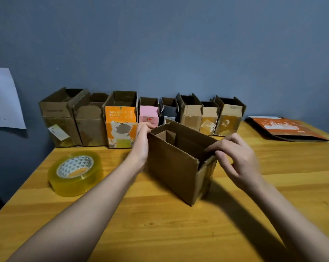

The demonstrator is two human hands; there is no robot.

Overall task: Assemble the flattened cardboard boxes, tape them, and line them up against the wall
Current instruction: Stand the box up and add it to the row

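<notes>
- Right now, from the head view, I see an open brown box [177,163] standing upright on the wooden table [160,224], mouth up, set at an angle to the table edge.
- My left hand [142,138] is at the box's far left corner, fingers curled over the top edge there and gripping it.
- My right hand [235,156] is at the box's right end, fingertips [210,149] pinching the upright end flap at the rim.
- Inside the box, an inner flap stands near the left end; the floor of the box is too dark for me to read.
- Behind it, eight assembled boxes stand in a row [141,118] against the blue-grey wall [178,44], tops open, sides touching or nearly so.
- From the left: two plain brown ones, an orange box [121,125], a pink box [149,115], a dark one, then three smaller brown ones.
- A tape roll [75,173], clear and yellowish, lies flat on the table to the left of my left forearm, well apart from the box.
- Flattened packaging, orange on top [286,128], lies at the far right of the table, near the wall.
- A white paper sheet [3,99] hangs on the wall at far left; its marks are too blurred to read.
</notes>
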